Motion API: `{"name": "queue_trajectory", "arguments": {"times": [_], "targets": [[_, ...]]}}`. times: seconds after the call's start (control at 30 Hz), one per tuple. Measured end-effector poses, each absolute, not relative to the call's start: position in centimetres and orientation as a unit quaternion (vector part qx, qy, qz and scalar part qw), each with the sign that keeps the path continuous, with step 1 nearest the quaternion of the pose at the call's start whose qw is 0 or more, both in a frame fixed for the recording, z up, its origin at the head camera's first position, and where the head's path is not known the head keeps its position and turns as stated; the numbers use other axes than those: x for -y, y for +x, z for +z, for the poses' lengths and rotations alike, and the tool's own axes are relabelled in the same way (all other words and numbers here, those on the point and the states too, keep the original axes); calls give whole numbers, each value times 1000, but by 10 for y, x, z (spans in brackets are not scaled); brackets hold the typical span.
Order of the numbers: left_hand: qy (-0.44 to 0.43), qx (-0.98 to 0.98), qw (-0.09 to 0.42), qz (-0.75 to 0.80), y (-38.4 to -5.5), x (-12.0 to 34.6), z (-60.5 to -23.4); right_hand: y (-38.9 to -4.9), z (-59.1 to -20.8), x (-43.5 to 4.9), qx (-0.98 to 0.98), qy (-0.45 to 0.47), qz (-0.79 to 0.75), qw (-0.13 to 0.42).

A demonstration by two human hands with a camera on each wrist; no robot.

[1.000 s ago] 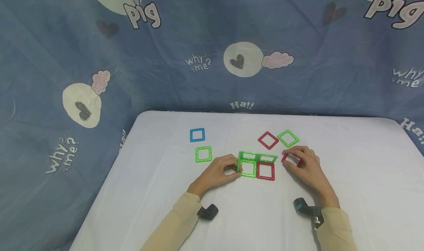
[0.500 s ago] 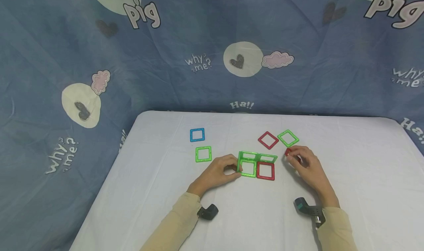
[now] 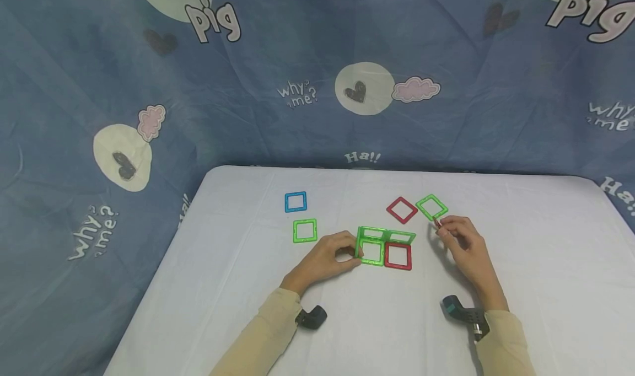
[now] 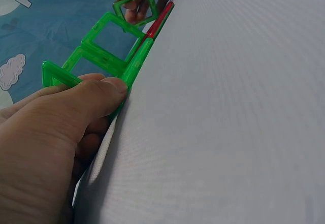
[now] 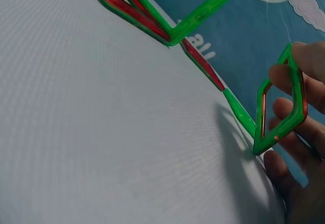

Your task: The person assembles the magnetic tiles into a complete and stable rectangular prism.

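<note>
Pinched in the right grip (image 3: 463, 246), between thumb and fingers: a square frame tile (image 5: 279, 134), green with red inner edges in the right wrist view, only a thin reddish sliver in the head view. Held up on edge, apparently clear of the table (image 3: 377, 321), judging by the shadow. Square, so without a long axis; turned nearly edge-on to the head camera. Likely to matter most: to the left of the right grip and somewhat nearer the body, across a short gap, the flat red tile (image 3: 398, 266), with no upright along its right side. Much closer there for the right grip than for the left grip (image 3: 329, 254), pinching the upright left green panel (image 3: 357, 238). Between that panel and the flat red tile, a flat green tile (image 3: 372, 263); along the far side, a left back panel (image 3: 373, 229) and a tilted right back panel (image 3: 403, 232), both green. Farther out, a loose red tile (image 3: 396, 216) and loose green tile (image 3: 439, 202) just beyond the right grip; at far left, a blue tile (image 3: 295, 209) and another green tile (image 3: 305, 240).
</note>
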State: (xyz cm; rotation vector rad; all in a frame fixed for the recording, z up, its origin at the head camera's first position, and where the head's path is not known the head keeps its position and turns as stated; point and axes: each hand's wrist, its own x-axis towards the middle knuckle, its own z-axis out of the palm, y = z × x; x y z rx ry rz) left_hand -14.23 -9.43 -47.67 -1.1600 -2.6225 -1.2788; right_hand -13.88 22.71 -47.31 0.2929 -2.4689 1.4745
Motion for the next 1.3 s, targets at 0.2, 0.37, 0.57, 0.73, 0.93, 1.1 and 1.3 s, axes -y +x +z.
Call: {"name": "queue_trajectory", "arguments": {"times": [0.2,0.37,0.57,0.73,0.93,1.1,1.3], "targets": [[-365,837,-2,-407,-142,94,-477,-138,-475,-228,860,68,497,98],[-367,836,-3,-408,-141,94,-477,-136,-473,-229,851,75,513,90],[-365,837,-5,-408,-141,95,-476,-134,-469,-228,830,80,543,99],[-363,837,-7,-409,-141,94,-475,-134,-470,-229,821,83,556,95],[-360,838,-10,-410,-140,94,-474,-134,-470,-231,811,85,574,70],[-357,839,-12,-410,-141,94,-474,-133,-469,-230,808,86,580,54],[-355,841,-11,-408,-140,94,-475,-131,-467,-229,793,105,600,35]]}}
